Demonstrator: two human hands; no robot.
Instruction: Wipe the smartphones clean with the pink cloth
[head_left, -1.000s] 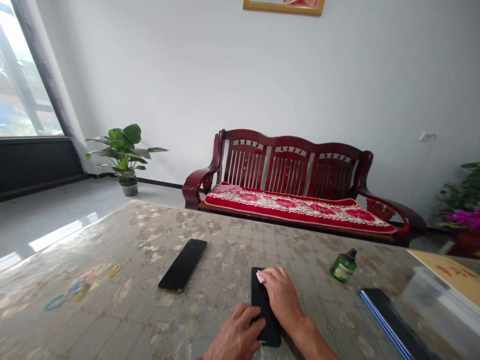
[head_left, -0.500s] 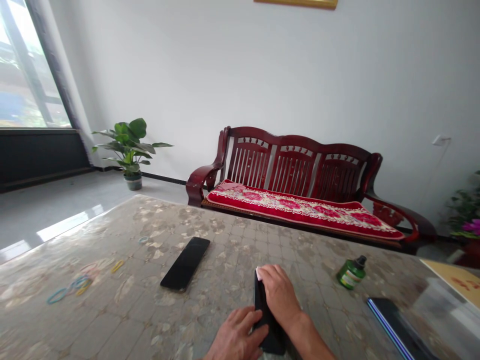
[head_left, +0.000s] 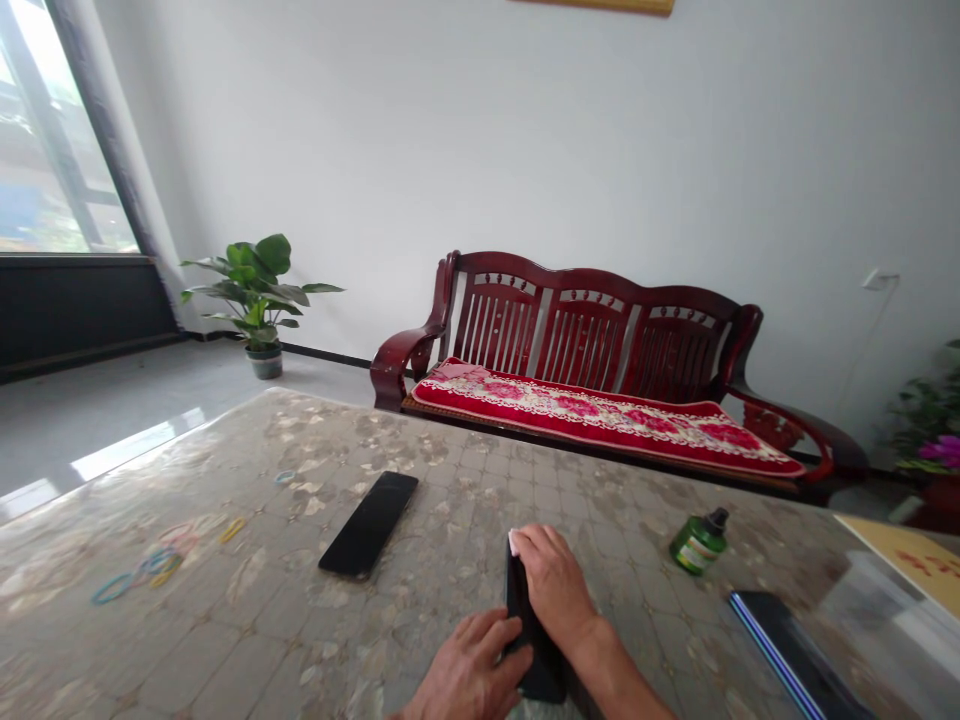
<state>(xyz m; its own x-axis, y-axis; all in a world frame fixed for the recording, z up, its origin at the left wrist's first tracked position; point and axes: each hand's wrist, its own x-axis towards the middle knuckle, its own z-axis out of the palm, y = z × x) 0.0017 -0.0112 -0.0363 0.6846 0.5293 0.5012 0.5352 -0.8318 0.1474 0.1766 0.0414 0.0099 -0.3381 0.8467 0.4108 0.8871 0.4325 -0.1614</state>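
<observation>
A black smartphone (head_left: 541, 678) lies on the table in front of me, partly covered by both hands. My left hand (head_left: 476, 665) grips its lower left part, with fingers across the edge and the dark surface. Over the far end, my right hand (head_left: 556, 580) presses a small white wipe (head_left: 514, 541) against the phone; only a corner of the wipe shows under the fingers. A second black smartphone (head_left: 369, 525) rests flat to the left, apart from my hands.
The table (head_left: 247, 610) has a patterned cover. Coloured rubber bands (head_left: 161, 565) lie at left. To the right are a green bottle (head_left: 699, 541), a dark phone with a blue edge (head_left: 795, 650) and a yellow printed sheet (head_left: 900, 555). A red wooden bench (head_left: 585, 330) stands behind.
Both hands keep their places on the phone, the right still pressing the wipe at its far end. The whole view has shifted very slightly.
</observation>
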